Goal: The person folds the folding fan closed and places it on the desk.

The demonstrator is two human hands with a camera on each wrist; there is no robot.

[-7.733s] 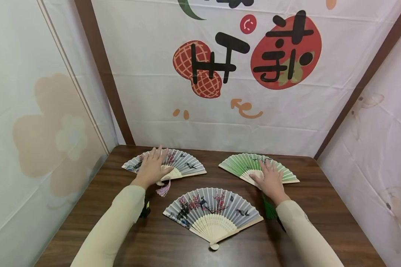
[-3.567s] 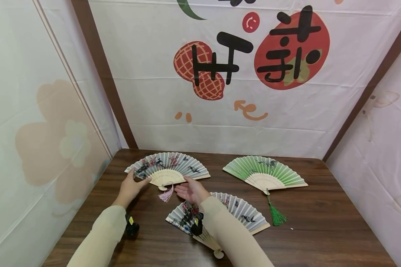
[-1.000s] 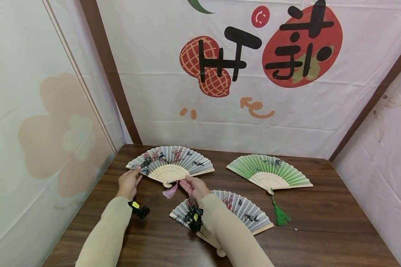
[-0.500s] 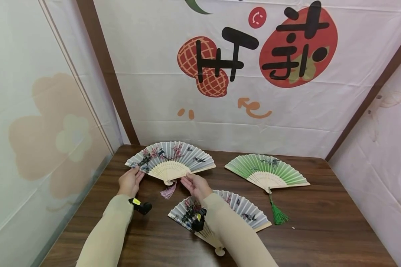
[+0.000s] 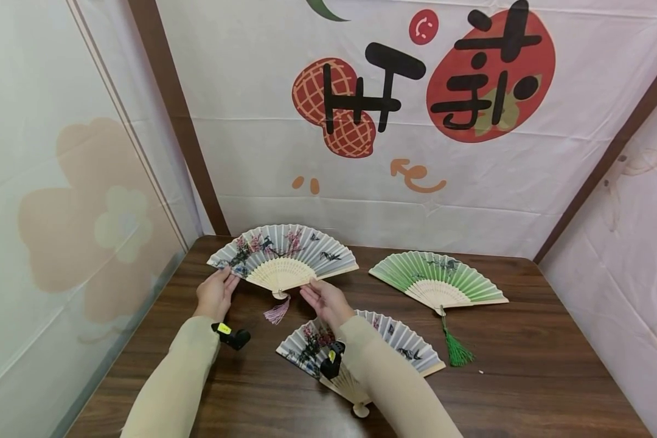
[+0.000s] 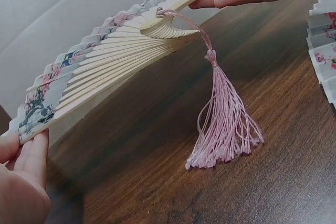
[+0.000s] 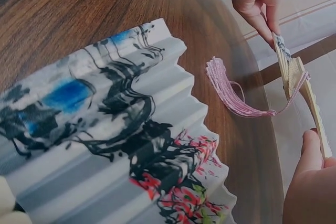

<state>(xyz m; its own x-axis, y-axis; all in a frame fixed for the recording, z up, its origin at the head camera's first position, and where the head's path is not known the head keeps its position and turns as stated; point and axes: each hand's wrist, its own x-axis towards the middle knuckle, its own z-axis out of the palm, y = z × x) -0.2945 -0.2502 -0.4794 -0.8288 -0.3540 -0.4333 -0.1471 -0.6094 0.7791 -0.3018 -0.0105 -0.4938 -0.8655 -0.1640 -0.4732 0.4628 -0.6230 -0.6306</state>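
Note:
A spread folding fan [image 5: 281,255], grey-white with pink blossoms, dark branches and pale ribs, is raised off the table at the back left. My left hand [image 5: 215,294] pinches its left guard stick near the outer end, thumb on top. On the other side my right hand [image 5: 326,299] pinches the right guard stick between thumb and fingers. From the pivot hangs a pink tassel [image 6: 226,114], swinging free under the fan in the left wrist view. Beneath my right forearm lies a second blossom fan [image 7: 121,114], also spread and partly hidden by the sleeve in the head view.
A spread green fan [image 5: 438,280] with a green tassel [image 5: 458,350] lies at the back right of the brown wooden table [image 5: 525,377]. Fabric walls close in the back and both sides. A small white speck [image 5: 480,371] lies right of the green tassel.
Both hands first rested over the two back fans, then came to the back left fan and gripped its sides. In the last second that fan has risen off the table, its tassel now hanging.

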